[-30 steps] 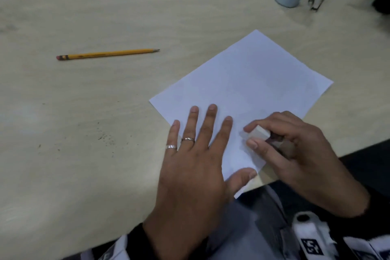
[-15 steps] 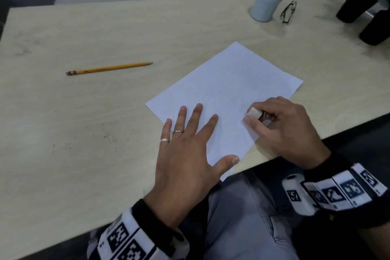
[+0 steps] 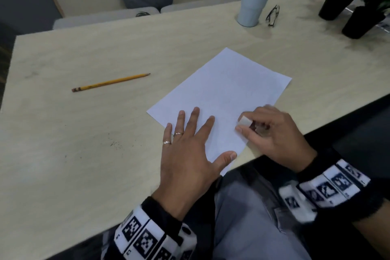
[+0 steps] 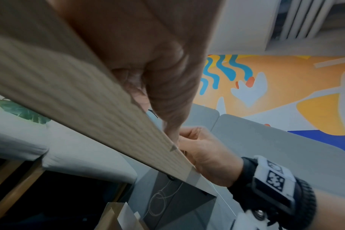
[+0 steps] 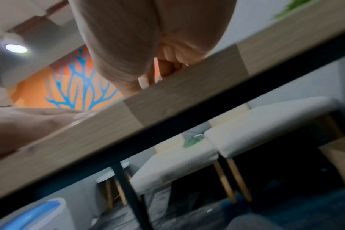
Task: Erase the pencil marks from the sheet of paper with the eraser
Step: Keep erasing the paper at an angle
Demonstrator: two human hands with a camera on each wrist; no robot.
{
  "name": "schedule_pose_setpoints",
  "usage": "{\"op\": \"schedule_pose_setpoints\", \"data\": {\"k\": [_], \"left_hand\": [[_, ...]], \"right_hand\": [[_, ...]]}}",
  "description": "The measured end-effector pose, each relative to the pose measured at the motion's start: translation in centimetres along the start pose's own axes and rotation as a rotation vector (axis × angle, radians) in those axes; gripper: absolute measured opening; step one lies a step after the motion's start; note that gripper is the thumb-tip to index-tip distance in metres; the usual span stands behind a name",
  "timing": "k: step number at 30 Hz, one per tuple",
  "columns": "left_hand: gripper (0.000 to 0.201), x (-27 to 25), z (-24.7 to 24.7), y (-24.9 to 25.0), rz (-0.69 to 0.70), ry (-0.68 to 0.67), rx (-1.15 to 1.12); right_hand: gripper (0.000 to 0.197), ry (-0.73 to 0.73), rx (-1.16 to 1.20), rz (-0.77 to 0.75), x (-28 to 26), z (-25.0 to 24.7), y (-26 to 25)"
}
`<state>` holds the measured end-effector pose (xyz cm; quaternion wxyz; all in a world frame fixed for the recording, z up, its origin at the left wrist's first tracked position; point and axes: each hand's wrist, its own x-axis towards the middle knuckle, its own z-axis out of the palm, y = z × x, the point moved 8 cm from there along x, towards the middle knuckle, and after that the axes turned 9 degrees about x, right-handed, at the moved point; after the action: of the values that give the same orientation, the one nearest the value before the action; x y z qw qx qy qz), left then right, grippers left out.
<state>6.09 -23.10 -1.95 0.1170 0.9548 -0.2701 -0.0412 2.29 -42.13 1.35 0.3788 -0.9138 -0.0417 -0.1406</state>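
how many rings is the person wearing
2, both on the left hand: one ring on the little finger, another ring on the finger next to it. The right hand's curled fingers could hide more.

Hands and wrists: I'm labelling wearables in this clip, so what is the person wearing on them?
The left hand has two thin metal rings, on neighbouring fingers. The right hand shows no ring in the head view. Both wrists carry black sleeve cuffs under white bands printed with black square code markers; a white device sits on the right band.
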Motion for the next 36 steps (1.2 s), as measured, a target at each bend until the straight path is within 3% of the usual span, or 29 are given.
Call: {"op": "schedule_pose_setpoints", "data": {"k": [3,7,11,15,17,21,26,29,31,36], "left_hand": [[0.096,-0.1,-0.1,0.0,-0.004,0.003,0.021],[0.094,0.0,-0.1,0.0,0.003,-0.005,0.017],[0.094,-0.1,-0.2,0.1,0.014,-0.003,0.026],[0.093,-0.1,-0.5,0.2,0.006,-0.002,0.017],[0.092,-0.1,-0.6,0.2,0.006,-0.003,0.012],[0.093,-0.1,-0.6,0.2,0.002,-0.021,0.02],[0.094,0.1,-0.3,0.1,-0.002,-0.036,0.034],[0.094,0.0,-0.4,0.1,-0.003,-0.027,0.029],[0.094,-0.1,-0.5,0.1,0.001,-0.025,0.025],[0.094,0.0,-0.4,0.2,0.003,-0.029,-0.006]], "right_hand": [[0.015,0.098,-0.054,0.038,0.9,-1.6,1.4],[0.008,-0.019,0.0,-0.02,-0.5,0.0,-0.7],[0.007,0.086,-0.065,0.061,1.0,-2.8,2.6],[0.006,0.013,0.062,0.02,0.4,-1.3,1.2],[0.006,-0.018,-0.007,0.005,0.4,-1.1,1.4],[0.011,0.077,-0.084,0.052,1.6,-3.2,2.5],[0.011,-0.122,0.021,-0.013,-0.3,0.1,-0.5],[0.015,-0.062,-0.09,0.034,1.4,-2.2,1.7],[0.014,-0.037,-0.043,0.048,1.2,-2.0,1.5],[0.011,-0.119,-0.019,0.038,0.4,-0.6,0.7]]}}
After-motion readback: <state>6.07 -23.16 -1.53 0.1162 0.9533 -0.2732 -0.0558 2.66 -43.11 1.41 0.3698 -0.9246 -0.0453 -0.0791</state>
